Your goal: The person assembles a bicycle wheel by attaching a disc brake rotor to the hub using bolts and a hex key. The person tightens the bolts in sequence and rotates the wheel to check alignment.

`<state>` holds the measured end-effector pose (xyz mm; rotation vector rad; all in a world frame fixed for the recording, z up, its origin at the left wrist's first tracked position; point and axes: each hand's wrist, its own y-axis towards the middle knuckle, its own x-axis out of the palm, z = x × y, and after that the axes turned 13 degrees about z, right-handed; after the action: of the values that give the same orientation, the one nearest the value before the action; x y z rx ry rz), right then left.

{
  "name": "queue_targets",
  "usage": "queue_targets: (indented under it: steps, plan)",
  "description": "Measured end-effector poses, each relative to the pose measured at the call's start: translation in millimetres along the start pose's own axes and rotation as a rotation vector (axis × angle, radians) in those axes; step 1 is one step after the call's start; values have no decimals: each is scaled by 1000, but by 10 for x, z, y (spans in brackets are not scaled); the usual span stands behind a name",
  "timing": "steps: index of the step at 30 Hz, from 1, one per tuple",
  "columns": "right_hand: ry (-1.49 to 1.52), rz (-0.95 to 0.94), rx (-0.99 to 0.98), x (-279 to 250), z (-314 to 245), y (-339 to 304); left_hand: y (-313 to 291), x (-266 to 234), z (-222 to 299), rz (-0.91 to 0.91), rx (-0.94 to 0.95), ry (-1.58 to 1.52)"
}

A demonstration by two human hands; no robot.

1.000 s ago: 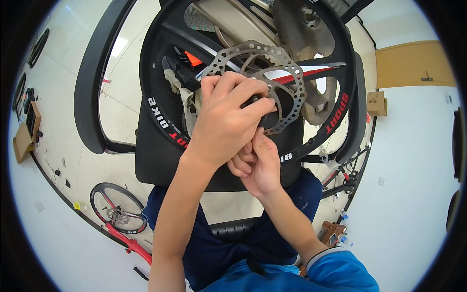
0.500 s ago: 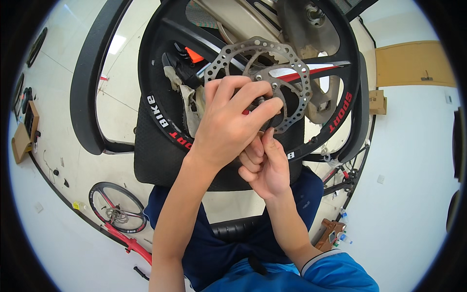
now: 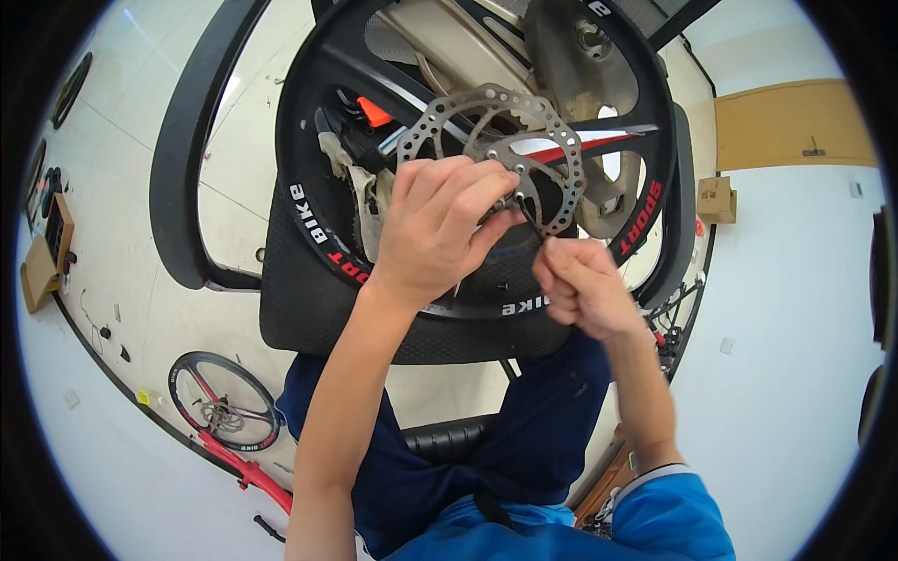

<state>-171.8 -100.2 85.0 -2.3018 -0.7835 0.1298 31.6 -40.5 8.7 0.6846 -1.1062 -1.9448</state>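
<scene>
A bicycle wheel (image 3: 291,150) with black rim and broad spokes lies flat on a black chair seat (image 3: 309,323). On its hub sits a grey disc brake rotor (image 3: 568,159), drilled with holes. My left hand (image 3: 421,224) curls over the rotor's near-left part at the hub; whatever its fingers grip is hidden. My right hand (image 3: 589,285) is closed around a thin dark hex key (image 3: 531,220), whose far end reaches the bolts at the rotor's centre beside my left fingertips. A small dark screw (image 3: 503,287) rests below the hub.
Black armrests (image 3: 178,178) flank the seat. Beneath the wheel lie an orange-and-black tool (image 3: 374,112), a crumpled pale rag (image 3: 369,210) and large beige parts (image 3: 468,47). On the floor at left are another wheel (image 3: 223,402) and a red frame (image 3: 253,472). A cardboard box (image 3: 716,200) stands right.
My right hand has drawn away from my left toward the lower right, and the hex key now shows between them. My left hand stays at the hub. The wheel appears slightly shifted and tilted.
</scene>
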Motion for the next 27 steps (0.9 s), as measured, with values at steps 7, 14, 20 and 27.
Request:
queue_targets:
  steps: [7,14,20,27]
  plan:
    - [-794,273,-707,109,-896,-242,39,-28,50,-12,-64,46]
    - [-608,205,-393,90,-616,-112,148,61,172,98,-213,68]
    - [-453,129,-295,75,-467,-27,144,96,153,132,-243,73]
    - [-427,296,-393,240,-307,-3,132,112,150,157,-282,59]
